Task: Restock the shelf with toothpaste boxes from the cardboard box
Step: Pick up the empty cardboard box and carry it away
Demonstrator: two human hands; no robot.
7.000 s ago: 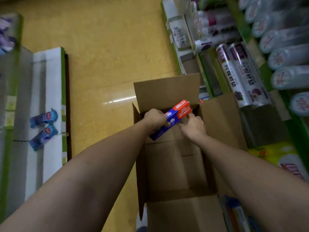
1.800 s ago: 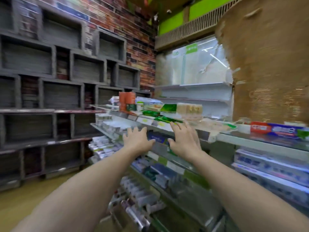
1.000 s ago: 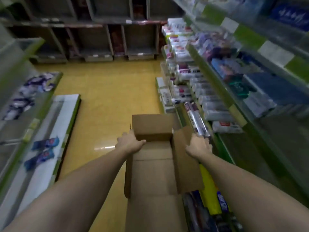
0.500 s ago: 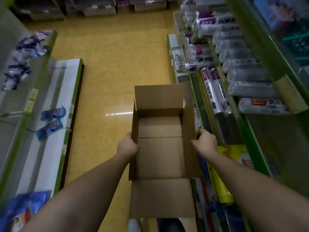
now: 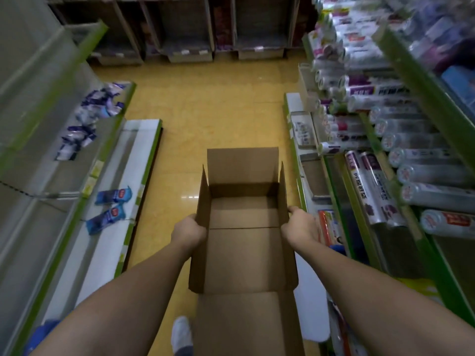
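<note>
Holding cardboard box (image 5: 244, 253) at lower centre of frame, over yellow floor (image 5: 205, 111). Left hand (image 5: 189, 232) clenched on left side flap; right hand (image 5: 300, 226) grasped right side flap, fingertips hooked over edge. Inside: bare cardboard bottom, seam across middle, no toothpaste boxes visible. Judged: unloading looked done, empty box itself now being handled. Next move likely called for level two-handed carry; thin flaps could buckle. Right of frame, shelf (image 5: 421, 80) packed with film rolls (image 5: 370, 186); left of frame, blue packets (image 5: 110, 206) lay on white shelf base (image 5: 128, 176).
</note>
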